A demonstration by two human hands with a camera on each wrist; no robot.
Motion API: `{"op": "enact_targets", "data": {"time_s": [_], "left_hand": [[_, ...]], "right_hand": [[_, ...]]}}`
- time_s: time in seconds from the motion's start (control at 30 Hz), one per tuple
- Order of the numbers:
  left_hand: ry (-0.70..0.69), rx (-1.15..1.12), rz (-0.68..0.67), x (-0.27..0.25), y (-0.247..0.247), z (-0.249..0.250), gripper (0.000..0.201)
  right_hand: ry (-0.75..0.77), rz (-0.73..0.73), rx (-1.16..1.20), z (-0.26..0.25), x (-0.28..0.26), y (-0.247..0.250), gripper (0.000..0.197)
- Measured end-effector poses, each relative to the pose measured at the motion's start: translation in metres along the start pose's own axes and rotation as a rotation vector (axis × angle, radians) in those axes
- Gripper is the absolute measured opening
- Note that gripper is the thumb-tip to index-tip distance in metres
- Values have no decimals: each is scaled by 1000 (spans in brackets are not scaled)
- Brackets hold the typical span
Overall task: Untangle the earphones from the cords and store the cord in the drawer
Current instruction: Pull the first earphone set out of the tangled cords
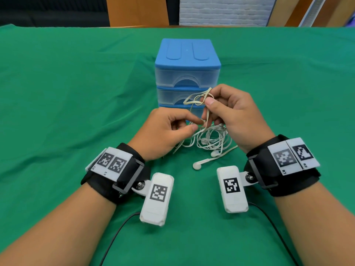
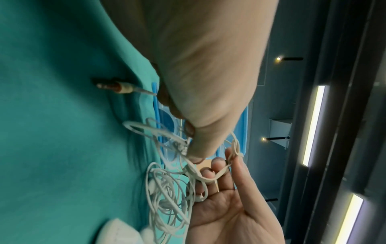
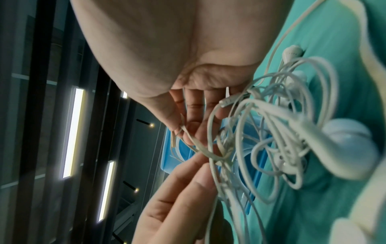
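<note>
White earphones [image 1: 210, 140] lie in a tangled heap on the green cloth, one earbud [image 1: 197, 166] trailing toward me. A flat beige cord [image 1: 197, 98] runs up out of the heap. My right hand [image 1: 230, 114] pinches a loop of the beige cord [image 3: 200, 147] between thumb and fingers, lifted in front of the drawer unit. My left hand [image 1: 169, 129] pinches the strands just below it, thumb against forefinger. In the left wrist view the cord [image 2: 211, 176] drapes over the right hand's fingers, and the earphone plug [image 2: 117, 86] lies on the cloth.
A small blue drawer unit [image 1: 187, 73] with three translucent drawers, all closed, stands just behind the hands. Green cloth [image 1: 76, 93] covers the whole table. Black cables [image 1: 115, 237] trail from the wrist cameras toward me.
</note>
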State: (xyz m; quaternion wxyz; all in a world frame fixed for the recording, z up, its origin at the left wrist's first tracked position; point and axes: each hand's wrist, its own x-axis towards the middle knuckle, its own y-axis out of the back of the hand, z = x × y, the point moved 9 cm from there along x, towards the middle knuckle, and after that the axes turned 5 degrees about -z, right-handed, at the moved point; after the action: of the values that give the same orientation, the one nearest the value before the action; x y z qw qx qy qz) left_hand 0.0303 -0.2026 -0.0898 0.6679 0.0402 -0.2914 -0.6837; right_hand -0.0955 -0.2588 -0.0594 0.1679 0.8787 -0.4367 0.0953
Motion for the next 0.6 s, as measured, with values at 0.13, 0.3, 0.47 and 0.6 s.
{"op": "enact_targets", "data": {"time_s": [0.13, 0.3, 0.47, 0.6], "left_hand": [[36, 48, 3, 0, 2, -5, 9], [18, 123, -26, 0, 0, -1, 7], [11, -35, 57, 0, 7, -1, 10], [-11, -195, 181, -1, 20, 1, 6]], "right_hand": [[-9, -12, 26, 2, 0, -3, 11], [-17, -30, 38, 3, 0, -5, 7], [-22, 51, -33, 6, 0, 3, 12], [-94, 115, -149, 17, 1, 12, 17]]}}
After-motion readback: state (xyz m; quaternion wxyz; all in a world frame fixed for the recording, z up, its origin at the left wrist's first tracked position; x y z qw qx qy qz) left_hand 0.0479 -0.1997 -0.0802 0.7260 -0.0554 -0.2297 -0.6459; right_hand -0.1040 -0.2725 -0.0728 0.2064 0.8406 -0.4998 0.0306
